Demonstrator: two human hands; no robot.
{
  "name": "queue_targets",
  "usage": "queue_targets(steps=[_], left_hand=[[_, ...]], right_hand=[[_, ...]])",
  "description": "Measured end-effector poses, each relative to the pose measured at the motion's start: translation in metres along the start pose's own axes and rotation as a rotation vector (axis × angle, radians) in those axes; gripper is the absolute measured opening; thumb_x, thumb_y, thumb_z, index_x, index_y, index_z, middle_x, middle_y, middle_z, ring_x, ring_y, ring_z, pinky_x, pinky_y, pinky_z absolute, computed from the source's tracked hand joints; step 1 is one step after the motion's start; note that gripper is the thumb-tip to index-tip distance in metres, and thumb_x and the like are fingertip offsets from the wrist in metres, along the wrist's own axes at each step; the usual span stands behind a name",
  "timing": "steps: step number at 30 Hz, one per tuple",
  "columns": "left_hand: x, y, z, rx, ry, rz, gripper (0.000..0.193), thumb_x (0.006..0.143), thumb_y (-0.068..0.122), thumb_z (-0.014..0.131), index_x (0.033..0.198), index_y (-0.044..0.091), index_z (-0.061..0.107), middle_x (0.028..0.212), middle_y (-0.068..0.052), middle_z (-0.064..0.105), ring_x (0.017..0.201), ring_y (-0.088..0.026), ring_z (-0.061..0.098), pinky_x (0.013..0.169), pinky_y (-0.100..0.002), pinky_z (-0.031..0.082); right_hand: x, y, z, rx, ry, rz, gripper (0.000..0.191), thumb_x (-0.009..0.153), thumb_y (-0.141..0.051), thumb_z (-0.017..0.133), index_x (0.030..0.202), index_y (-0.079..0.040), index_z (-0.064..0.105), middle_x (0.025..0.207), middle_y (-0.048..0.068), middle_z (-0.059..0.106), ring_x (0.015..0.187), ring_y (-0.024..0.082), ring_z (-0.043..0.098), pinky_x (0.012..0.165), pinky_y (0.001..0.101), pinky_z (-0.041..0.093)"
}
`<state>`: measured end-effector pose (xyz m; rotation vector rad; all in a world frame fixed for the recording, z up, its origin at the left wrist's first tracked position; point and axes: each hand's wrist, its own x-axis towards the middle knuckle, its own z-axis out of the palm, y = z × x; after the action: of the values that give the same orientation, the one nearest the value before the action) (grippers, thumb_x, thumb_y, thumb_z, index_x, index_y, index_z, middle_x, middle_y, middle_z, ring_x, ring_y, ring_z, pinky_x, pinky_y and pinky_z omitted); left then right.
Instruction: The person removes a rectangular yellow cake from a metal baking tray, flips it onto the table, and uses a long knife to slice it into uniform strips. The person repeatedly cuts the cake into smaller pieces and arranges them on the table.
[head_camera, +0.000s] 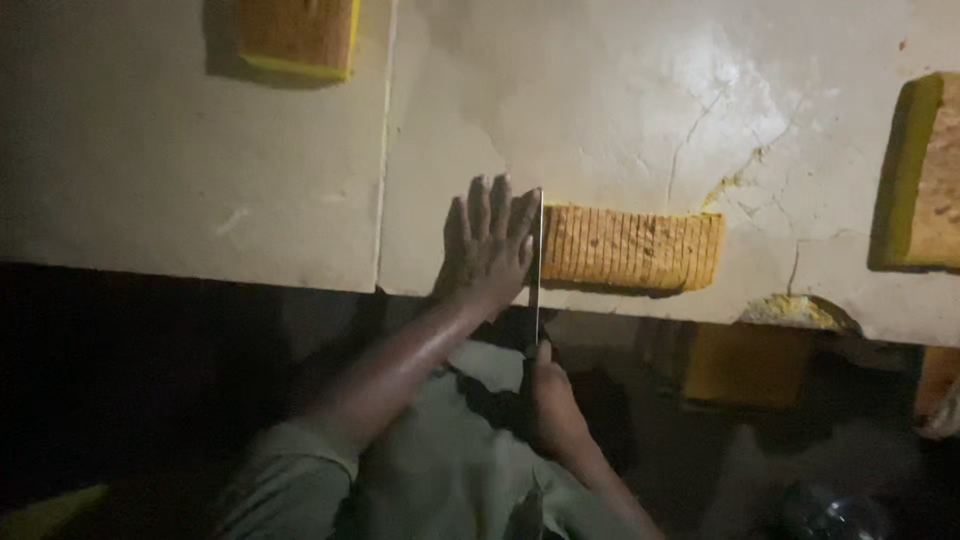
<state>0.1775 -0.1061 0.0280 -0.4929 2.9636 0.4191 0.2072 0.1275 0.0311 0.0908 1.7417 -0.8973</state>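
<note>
Yellow scored slab (630, 248) is lying on the table (200, 190), just right of the knife (535, 270). Right hand (555, 405) is gripping its handle; left hand (488, 245) is pressing flat, fingers together, beside the blade.

Lighting, as I read it on my feed: dim, warm overall. Brightest patch: glare on the cracked pale table (700, 90), upper right. Below the table edge, near-black shadow; my lower corners show nothing. Soft blur throughout, grain heavy; the yellow block (300, 40) at top casts a dark shadow leftward.
</note>
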Motion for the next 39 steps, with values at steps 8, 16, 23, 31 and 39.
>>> queue_targets(steps=[8, 16, 23, 31, 39], left_hand=[[0.003, -0.003, 0.012, -0.259, 0.319, -0.13, 0.055, 0.111, 0.03, 0.043, 0.159, 0.002, 0.035, 0.168, -0.018, 0.029, 0.16, -0.038, 0.027, 0.134, -0.056, 0.025], [-0.012, 0.004, -0.042, -0.074, 0.117, 0.028, 0.058, 0.098, 0.032, 0.051, 0.148, 0.003, 0.046, 0.155, -0.027, 0.037, 0.146, -0.05, 0.03, 0.119, -0.058, 0.024], [0.052, -0.002, -0.028, 0.025, 0.273, -0.523, 0.068, 0.101, 0.035, 0.057, 0.156, 0.007, 0.03, 0.163, -0.026, 0.024, 0.152, -0.043, 0.027, 0.118, -0.06, 0.026], [0.143, 0.142, -0.032, -0.513, 0.443, 0.142, 0.079, 0.093, 0.013, 0.069, 0.163, 0.018, 0.033, 0.175, -0.016, 0.02, 0.165, -0.037, 0.01, 0.136, -0.054, 0.019], [-0.014, 0.113, -0.011, -0.326, 0.446, -0.222, 0.09, 0.077, 0.024, 0.083, 0.154, 0.007, 0.037, 0.158, -0.029, 0.024, 0.147, -0.049, 0.019, 0.115, -0.07, 0.018]], right_hand=[[0.026, -0.095, -0.013, -0.586, 0.164, -0.153, 0.069, 0.091, -0.035, 0.073, 0.136, 0.002, 0.036, 0.09, 0.017, 0.069, 0.077, 0.03, 0.071, 0.073, 0.0477, 0.057], [-0.034, -0.064, -0.113, -0.295, 0.341, -0.57, 0.064, 0.087, -0.027, 0.07, 0.139, -0.007, 0.038, 0.081, 0.016, 0.073, 0.071, 0.028, 0.075, 0.064, 0.0421, 0.058], [-0.002, 0.045, -0.255, -0.267, 0.555, -0.54, 0.061, 0.089, -0.029, 0.072, 0.136, -0.005, 0.042, 0.099, 0.022, 0.07, 0.083, 0.038, 0.074, 0.069, 0.0466, 0.058], [0.03, -0.037, -0.342, -0.473, 0.325, -0.577, 0.028, 0.089, -0.014, 0.068, 0.112, -0.006, 0.054, 0.097, 0.02, 0.075, 0.092, 0.034, 0.075, 0.077, 0.0445, 0.058], [0.066, -0.116, -0.279, -0.644, 0.379, -0.588, 0.019, 0.096, -0.018, 0.066, 0.109, -0.005, 0.058, 0.098, 0.021, 0.07, 0.09, 0.039, 0.069, 0.074, 0.0486, 0.052]])
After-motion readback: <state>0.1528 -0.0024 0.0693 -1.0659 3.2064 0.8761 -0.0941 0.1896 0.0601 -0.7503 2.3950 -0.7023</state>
